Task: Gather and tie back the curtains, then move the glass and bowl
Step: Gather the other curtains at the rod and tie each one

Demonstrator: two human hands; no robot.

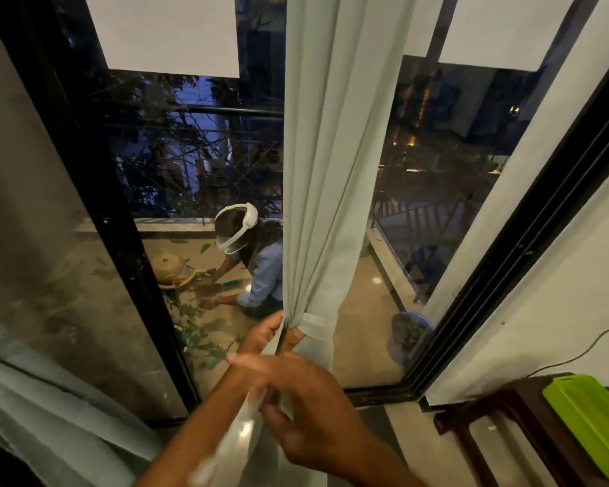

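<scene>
I see one pale green curtain (pixel 334 163) hanging down the middle of the view in front of a dark-framed glass door (pixel 120 219), its folds drawn into a narrow bunch at the lower end. My left hand (pixel 268 333) sits at that bunch, fingers closed around the gathered cloth where a band of the same pale fabric, the tie-back (pixel 313 323), wraps it. A loose strip of the tie-back runs down from the bunch toward me, crossing over my left forearm. My right hand (pixel 306 413) is lower and nearer the camera, just below the left; its thumb and fingers pinch this strip, though motion blur hides exactly how the fingertips sit. The two hands are close together, one above the other along the strip. A second curtain panel (pixel 29 416) of the same colour lies slack at the lower left edge, well apart from both hands, so I count two curtain panels and one tie-back. At the lower right I count one dark wooden table (pixel 500 413) against the white wall, bearing one lime-green flat object (pixel 591 420), with one thin cable (pixel 584 349) running along the wall above it. Through the glass I see one person (pixel 257 261) crouched on the balcony floor beside one round tan pot (pixel 167 265), and one bluish pot of leaves (pixel 410 333) stands near the door frame.
</scene>
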